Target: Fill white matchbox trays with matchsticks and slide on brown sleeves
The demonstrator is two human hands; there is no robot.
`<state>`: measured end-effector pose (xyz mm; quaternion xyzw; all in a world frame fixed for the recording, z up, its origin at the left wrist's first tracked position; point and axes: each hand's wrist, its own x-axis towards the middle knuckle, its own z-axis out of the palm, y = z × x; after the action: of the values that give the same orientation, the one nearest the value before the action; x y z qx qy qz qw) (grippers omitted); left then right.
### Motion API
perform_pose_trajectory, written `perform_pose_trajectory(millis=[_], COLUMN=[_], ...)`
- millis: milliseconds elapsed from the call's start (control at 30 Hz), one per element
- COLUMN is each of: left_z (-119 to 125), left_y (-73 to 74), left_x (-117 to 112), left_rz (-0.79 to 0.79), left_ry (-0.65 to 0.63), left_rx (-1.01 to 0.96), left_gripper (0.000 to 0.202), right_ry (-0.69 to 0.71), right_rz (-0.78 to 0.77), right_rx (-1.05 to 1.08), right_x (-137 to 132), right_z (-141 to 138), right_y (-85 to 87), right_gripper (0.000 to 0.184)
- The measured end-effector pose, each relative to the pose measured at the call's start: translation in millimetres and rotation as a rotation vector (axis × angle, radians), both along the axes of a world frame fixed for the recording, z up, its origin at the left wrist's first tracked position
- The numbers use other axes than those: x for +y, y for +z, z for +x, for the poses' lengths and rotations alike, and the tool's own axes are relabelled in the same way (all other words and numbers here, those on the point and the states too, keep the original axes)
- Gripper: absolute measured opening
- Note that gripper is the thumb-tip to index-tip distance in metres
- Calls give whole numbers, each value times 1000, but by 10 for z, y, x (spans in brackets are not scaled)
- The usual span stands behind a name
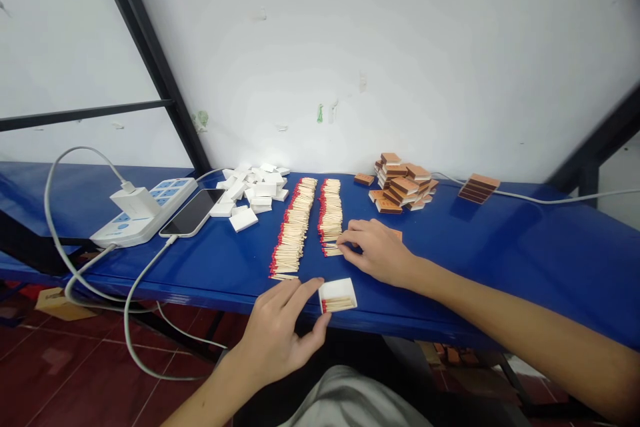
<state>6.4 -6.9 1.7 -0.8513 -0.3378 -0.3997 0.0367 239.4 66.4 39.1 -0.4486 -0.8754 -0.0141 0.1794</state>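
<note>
Matches [331, 210], head view: two rows on blue table [450, 233], several more in white tray [338, 289] at front edge. Left hand [280, 327] grips tray between thumb and index finger. Right hand [377, 250] at right row's near end, fingers curled; can't tell if grasping. Brown matchboxes [401, 183] piled behind.

- I hold a shallow white tray [337, 288], open side up, nearest me.
- Along its near side lie some loose matches [339, 304], red heads left.
- Beyond, I reach to a long match row [331, 213], heads left, stretching far.
</note>
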Motion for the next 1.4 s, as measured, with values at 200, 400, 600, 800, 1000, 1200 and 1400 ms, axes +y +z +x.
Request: perform_pose_trajectory(millis=[200, 400, 600, 800, 1000, 1200, 1400], left_z=[-1, 4, 5, -7, -6, -12, -12], left_y=[1, 8, 3, -10, -10, -5, -13], left_x=[6, 5, 4, 7, 4, -3, -1], left_rz=[0, 6, 6, -1, 0, 1, -11], left_ry=[-3, 1, 0, -1, -2, -7, -20], left_rx=[0, -1, 1, 1, 1, -7, 0], left_gripper=[30, 29, 29, 30, 30, 31, 32], right_ry=[35, 69, 23, -22, 9, 31, 39], right_rz=[-11, -9, 36, 42, 42, 31, 21], right_rx=[48, 63, 73, 3, 17, 48, 35], right_x=[28, 23, 2, -33, -37, -56, -73], right_z=[12, 20, 14, 2, 9, 20, 18], right_y=[-28, -37, 0, 37, 28, 26, 42], right_gripper=[16, 20, 27, 32, 31, 31, 28])
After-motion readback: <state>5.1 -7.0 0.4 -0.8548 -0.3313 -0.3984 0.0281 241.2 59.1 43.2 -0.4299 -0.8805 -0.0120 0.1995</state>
